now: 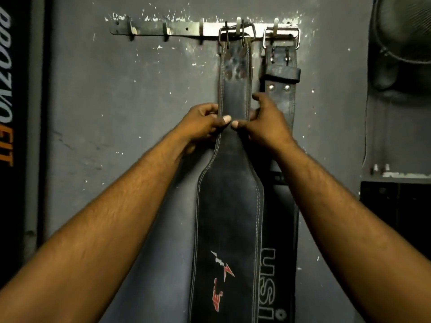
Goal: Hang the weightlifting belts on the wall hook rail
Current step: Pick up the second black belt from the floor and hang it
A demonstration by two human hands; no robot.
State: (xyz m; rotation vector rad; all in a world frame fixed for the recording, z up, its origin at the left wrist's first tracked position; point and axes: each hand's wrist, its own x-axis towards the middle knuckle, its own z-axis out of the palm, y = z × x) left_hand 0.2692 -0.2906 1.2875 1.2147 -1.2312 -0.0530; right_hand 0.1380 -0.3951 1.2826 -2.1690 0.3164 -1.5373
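Observation:
A metal hook rail [182, 29] is screwed to the grey wall. A black leather belt with a red logo [229, 217] hangs from a hook by its buckle [236, 33]. My left hand [203, 123] and my right hand [265, 123] pinch its narrow strap from both sides, thumbs nearly touching at the front. A second black belt with white lettering [279, 89] hangs from the rightmost hook by its buckle [281, 37], partly behind the first belt and my right hand.
Three bare hooks stand on the rail's left part [130, 27]. A dark banner with lettering [7, 89] runs down the left edge. A fan [405, 29] is mounted at the upper right, above a dark cabinet [396, 206].

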